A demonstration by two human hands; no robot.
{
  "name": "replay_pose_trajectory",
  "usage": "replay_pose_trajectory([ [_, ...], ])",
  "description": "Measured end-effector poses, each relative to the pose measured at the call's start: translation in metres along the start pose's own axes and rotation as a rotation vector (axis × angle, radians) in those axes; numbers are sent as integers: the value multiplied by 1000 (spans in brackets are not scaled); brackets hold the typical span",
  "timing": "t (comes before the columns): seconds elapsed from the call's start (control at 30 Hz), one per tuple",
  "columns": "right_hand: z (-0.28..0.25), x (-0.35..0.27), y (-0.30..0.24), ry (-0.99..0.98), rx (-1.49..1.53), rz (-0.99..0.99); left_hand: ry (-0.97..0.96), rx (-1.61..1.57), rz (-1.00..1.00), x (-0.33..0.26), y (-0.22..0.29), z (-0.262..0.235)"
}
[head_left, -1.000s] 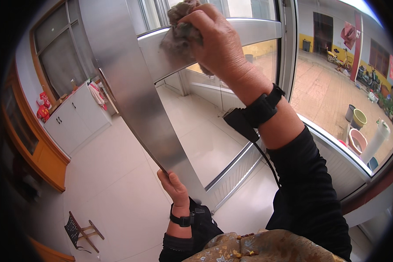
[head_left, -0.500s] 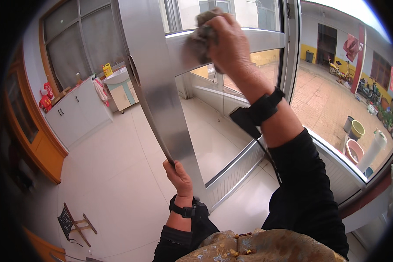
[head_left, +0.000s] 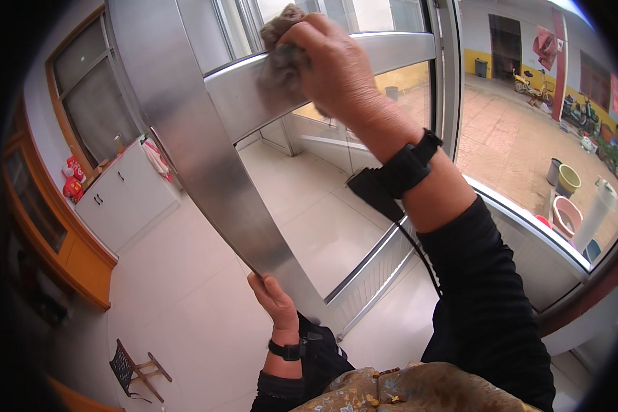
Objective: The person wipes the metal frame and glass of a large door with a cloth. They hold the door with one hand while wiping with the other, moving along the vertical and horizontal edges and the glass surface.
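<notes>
A metal-framed glass door (head_left: 220,185) stands ajar in front of me. My right hand (head_left: 336,65) is closed round a crumpled grey-brown cloth (head_left: 281,51) and presses it on the door's horizontal crossbar, near the upright stile. Part of the cloth is hidden behind my fingers. Lower down, my left hand (head_left: 276,302) grips the edge of the door's stile, its fingers going round behind the metal. Each wrist carries a black strap, and a cable runs from the right one.
A white cabinet (head_left: 127,196) stands at the left beside a wooden door (head_left: 82,240). On the tiled floor at lower left is a small folding stool (head_left: 139,371). Outside at right are a yellow-green bucket (head_left: 568,180), a pink basin (head_left: 567,215) and parked two-wheelers.
My right hand and the cloth have moved left along the crossbar toward the stile. The door's stile also appears further left and larger. My left hand keeps its hold on the edge.
</notes>
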State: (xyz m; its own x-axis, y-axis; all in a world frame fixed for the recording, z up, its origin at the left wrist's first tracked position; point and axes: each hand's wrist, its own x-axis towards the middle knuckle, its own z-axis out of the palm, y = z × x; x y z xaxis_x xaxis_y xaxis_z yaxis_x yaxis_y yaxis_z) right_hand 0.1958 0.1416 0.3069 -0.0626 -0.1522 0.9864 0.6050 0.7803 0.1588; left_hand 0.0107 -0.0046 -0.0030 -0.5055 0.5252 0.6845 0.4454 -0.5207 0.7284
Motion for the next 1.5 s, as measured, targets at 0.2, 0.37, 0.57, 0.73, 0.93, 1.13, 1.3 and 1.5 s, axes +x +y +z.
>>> replay_pose_trajectory([
  [0.2, -23, -8, 86, -156, -176, 265, 33, -11, 27, 0, -6, 4],
  [0.37, -22, -3, 77, -150, -293, 304, 71, 5, 69, 1, -2, 7],
  [0.57, 3, -1, -37, 20, 44, -23, 71, 17, 79, 4, 3, 4],
  [0.73, 15, 8, -90, 25, 137, -10, 42, 31, 87, 4, 3, 1],
  [0.93, 6, 4, -46, -35, 170, -15, -25, -23, 5, 2, 5, -3],
  [1.13, -9, 26, -43, -179, 64, 115, 42, -6, 83, 4, -4, 0],
  [1.3, -3, 106, -72, -29, 209, -38, 9, -23, 63, 4, -5, -5],
  [1.5, 26, 139, -109, 65, 263, -86, -32, -115, -12, 4, 6, -9],
])
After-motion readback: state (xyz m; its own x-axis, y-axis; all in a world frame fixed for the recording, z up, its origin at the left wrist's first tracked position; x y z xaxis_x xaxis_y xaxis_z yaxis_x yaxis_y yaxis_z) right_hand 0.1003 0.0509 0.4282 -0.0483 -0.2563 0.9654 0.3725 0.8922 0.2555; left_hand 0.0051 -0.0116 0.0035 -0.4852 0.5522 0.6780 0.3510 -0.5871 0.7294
